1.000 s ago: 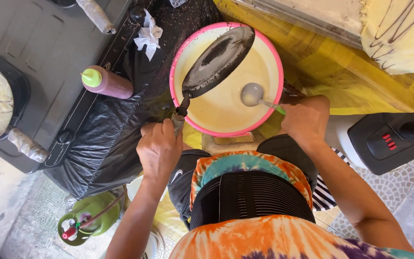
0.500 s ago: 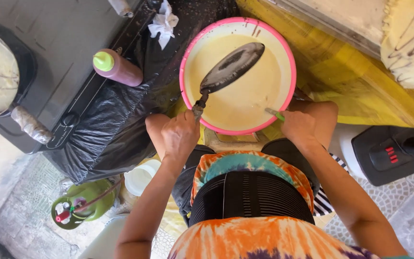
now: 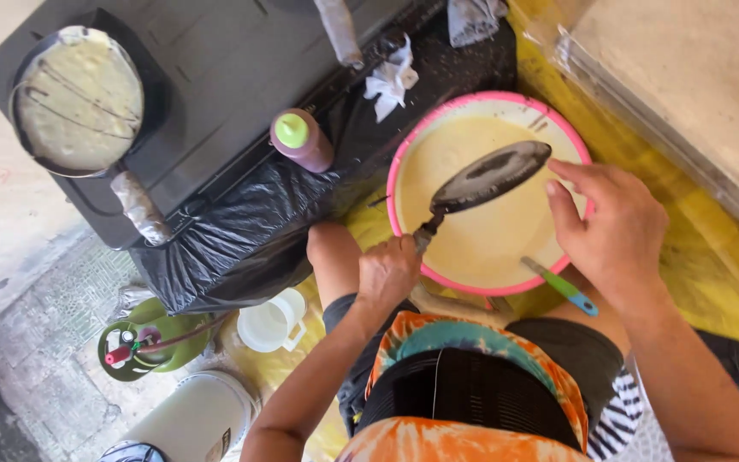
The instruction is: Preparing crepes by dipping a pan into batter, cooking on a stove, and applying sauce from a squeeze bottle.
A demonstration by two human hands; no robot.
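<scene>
Yellow sheet, pink-rimmed batter bowl (image 3: 404,154), dark tilted pan (image 3: 491,176)

Two hands: left (image 3: 388,272), right (image 3: 611,227). Two pans: one (image 3: 489,176) over the basin, one (image 3: 77,98) with a crepe on the stove. One pink-rimmed basin (image 3: 404,154) of batter. One ladle handle (image 3: 560,285), green and blue. One squeeze bottle (image 3: 301,140) with green cap. One crumpled tissue (image 3: 391,79). One black plastic sheet (image 3: 241,231). One green gas cylinder (image 3: 149,338). One clear jug (image 3: 272,323). One white bucket (image 3: 194,421). One yellow sheet (image 3: 712,274).
</scene>
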